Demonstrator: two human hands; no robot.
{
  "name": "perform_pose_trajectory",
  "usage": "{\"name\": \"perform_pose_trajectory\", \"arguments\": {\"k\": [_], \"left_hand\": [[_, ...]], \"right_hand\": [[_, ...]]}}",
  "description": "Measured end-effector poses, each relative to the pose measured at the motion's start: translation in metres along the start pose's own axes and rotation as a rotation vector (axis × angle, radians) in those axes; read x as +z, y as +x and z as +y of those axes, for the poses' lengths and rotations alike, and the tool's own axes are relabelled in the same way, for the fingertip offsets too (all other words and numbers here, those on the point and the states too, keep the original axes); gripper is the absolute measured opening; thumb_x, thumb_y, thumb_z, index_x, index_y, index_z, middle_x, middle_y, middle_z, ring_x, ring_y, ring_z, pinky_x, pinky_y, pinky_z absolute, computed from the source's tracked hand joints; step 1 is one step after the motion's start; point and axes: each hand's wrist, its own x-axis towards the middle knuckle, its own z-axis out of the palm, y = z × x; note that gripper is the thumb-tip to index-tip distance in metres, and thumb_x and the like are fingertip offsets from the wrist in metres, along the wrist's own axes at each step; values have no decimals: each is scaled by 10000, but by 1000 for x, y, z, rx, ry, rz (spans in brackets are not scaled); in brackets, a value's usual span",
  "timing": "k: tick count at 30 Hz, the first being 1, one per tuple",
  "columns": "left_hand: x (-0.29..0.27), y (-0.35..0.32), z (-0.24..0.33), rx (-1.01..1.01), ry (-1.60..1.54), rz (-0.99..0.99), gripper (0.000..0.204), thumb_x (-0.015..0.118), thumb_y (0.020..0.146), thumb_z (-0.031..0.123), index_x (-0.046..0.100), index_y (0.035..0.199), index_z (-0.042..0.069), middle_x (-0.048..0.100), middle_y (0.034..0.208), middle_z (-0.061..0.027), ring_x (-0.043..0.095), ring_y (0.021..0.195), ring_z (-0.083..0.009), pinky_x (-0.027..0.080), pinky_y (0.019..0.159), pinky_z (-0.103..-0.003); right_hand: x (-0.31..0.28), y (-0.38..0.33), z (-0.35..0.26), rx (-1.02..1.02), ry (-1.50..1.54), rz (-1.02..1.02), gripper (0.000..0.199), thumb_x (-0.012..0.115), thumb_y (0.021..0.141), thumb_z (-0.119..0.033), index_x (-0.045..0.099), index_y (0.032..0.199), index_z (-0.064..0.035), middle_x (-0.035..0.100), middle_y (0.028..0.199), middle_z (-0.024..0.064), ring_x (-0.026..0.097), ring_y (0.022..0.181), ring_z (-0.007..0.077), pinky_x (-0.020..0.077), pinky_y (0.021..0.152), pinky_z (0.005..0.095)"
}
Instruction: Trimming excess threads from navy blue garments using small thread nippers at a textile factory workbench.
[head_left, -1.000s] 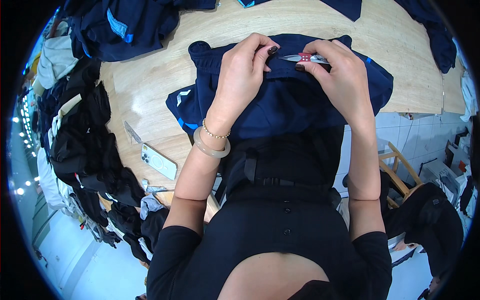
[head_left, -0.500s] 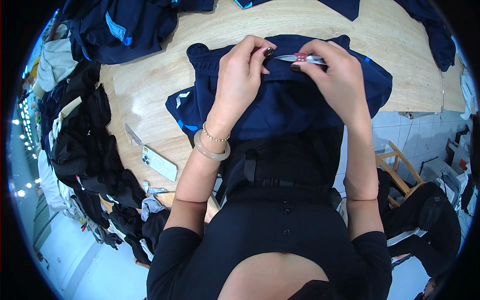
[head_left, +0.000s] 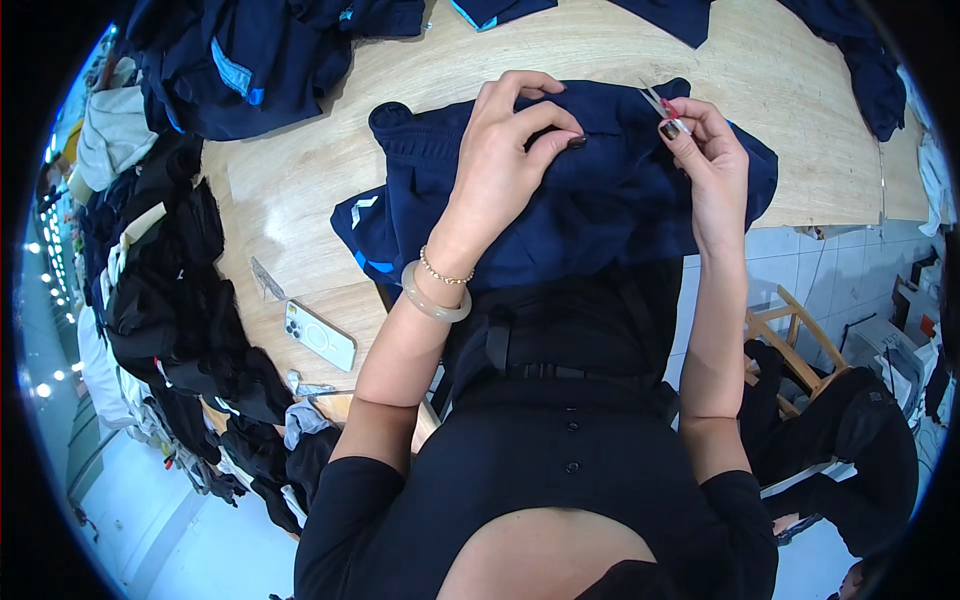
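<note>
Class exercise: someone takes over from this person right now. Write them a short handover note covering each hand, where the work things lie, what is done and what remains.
Left hand: pinching a fold of the navy garment spread on the wooden table.
Right hand: holding small thread snips, tips over the garment's upper edge.
Nearby: a phone lies at the table's left edge; more navy garments are piled at the far left.
Done: the garment is laid out and gripped.
Left: whether any thread is cut cannot be told; the trimming looks unfinished.
</note>
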Motion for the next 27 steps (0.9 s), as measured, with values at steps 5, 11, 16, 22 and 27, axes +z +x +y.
{"name": "perform_pose_trajectory", "arguments": {"k": [5,11,16,22,27], "left_hand": [[-6,-6,-8,-329,-802,209,69,534,947,17,594,970,-5,617,1036,-63,577,923,-115,465,820,-233],[-28,-15,-20,-256,-601,285,80,541,948,60,595,912,12,610,975,-67,580,900,-129,446,849,-245],[-2,1,1,51,22,-104,205,755,710,142,709,909,130,570,1172,-61,495,1108,-275,404,948,-365],[-10,-1,-21,-157,-463,-126,49,592,848,37,614,888,22,578,1079,-65,529,975,-196,414,892,-287],[-36,-13,-24,-254,-453,2,76,628,840,65,575,853,12,545,1047,-54,517,919,-149,414,835,-257]], "right_hand": [[-4,7,18,17,42,22,189,673,883,-79,624,1049,-3,663,900,24,595,844,58,445,811,183],[2,8,17,7,-7,9,251,697,876,-139,599,1067,-9,648,922,9,574,886,57,436,844,198],[7,6,20,-54,-198,-23,321,737,836,-157,588,1091,-31,649,989,39,582,954,96,451,902,250],[7,8,26,-75,-259,-4,273,704,826,-86,577,1057,-18,635,888,31,549,833,80,454,787,229],[6,9,31,-71,-224,20,237,662,832,-51,575,1050,-18,620,847,19,519,768,70,440,724,219]]}}
